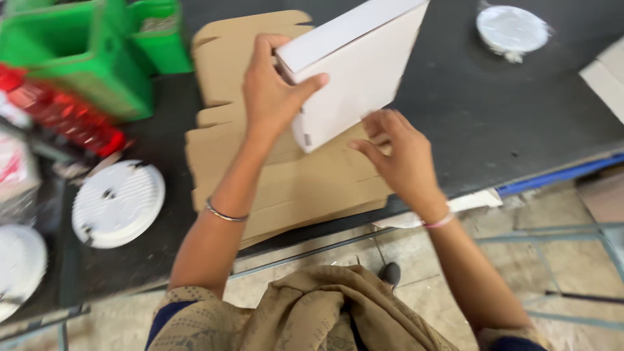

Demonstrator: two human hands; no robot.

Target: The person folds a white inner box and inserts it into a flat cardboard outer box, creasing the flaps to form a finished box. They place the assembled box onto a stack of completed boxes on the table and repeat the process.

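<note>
A dark grey desk (507, 110) runs across the view above a worn tiled floor, with a stack of flat brown cardboard blanks (292, 175) lying on it near its front edge. The left hand (270, 91) holds a flat white cardboard box (354, 65) tilted in the air above that stack, thumb across the broad face and fingers (263, 45) wrapped over the near edge in a firm grip. The right hand (400, 156) sits just under the box's lower corner, fingers half curled, apparently touching but gripping nothing. The step looks like turning or closing the box; the next move would call for the right hand to steady the free corner. Motion blur softens everything. The box's top is cut off by the frame, its far side is hidden, and whether it is sealed cannot be told. A ribbed white round disc (117, 203) and green plastic crates (84, 52) lie left.
</note>
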